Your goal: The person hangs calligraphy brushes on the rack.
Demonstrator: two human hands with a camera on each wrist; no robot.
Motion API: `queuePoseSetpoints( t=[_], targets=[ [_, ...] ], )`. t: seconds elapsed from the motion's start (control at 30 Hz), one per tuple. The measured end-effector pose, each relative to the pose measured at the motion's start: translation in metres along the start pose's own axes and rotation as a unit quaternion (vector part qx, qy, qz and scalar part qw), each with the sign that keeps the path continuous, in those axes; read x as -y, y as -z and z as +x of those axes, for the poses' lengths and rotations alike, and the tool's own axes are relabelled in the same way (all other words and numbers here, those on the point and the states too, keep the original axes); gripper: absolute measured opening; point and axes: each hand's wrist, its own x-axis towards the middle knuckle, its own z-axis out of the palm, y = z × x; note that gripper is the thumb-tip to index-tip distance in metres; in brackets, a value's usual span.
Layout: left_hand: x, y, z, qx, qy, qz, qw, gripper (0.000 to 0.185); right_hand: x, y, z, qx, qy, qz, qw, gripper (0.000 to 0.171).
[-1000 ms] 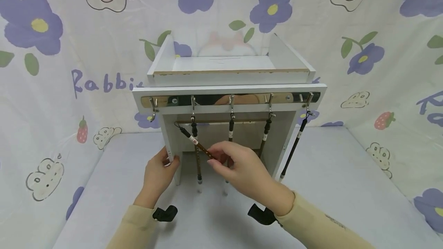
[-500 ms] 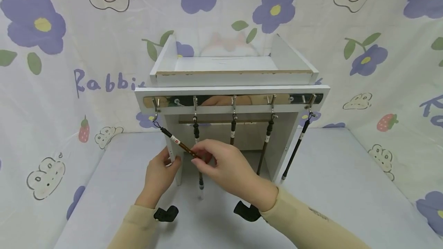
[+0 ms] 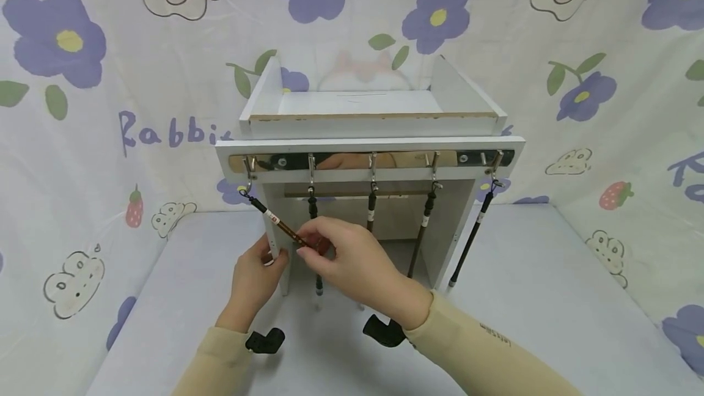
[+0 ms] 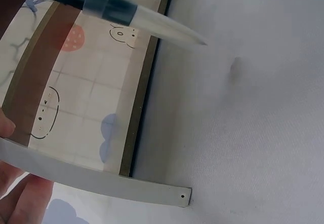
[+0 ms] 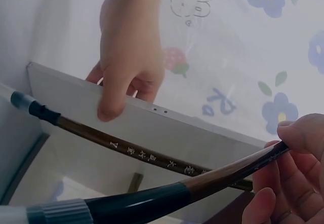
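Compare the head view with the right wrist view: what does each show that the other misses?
Only the head view shows the whole white rack, its hook rail and three further brushes hanging right of centre.

Only the right wrist view shows the gold lettering on a hanging brush and the clear cap on the held one.

Both show the right hand pinching the brush and the left hand gripping the rack's side panel.
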Motion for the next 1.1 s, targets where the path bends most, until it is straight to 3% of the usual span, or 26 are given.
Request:
queuePoseSetpoints(
  t=[0.4, 0.87, 1.1],
  targets=[
    [0.0026, 0.0003, 0.0015, -0.004, -0.010, -0.009, 0.9999, 0.033, 0.0016, -0.0021, 0.0021, 0.009, -0.016, 0.025, 1.000, 0.015],
    [0.0002, -0.0004, 0.0014, 0.002, 0.010, -0.003, 0.9999, 0.036, 0.0035, -0.0048, -0.0022, 0.016, -0.025, 0.029, 0.999, 0.015],
    [0.0007, -0.0006, 0.0015, 0.007, 0.014, -0.004, 0.9999, 0.036, 0.0024, -0.0070, -0.0009, 0.044, -0.032, 0.060, 0.997, 0.017]
  ],
)
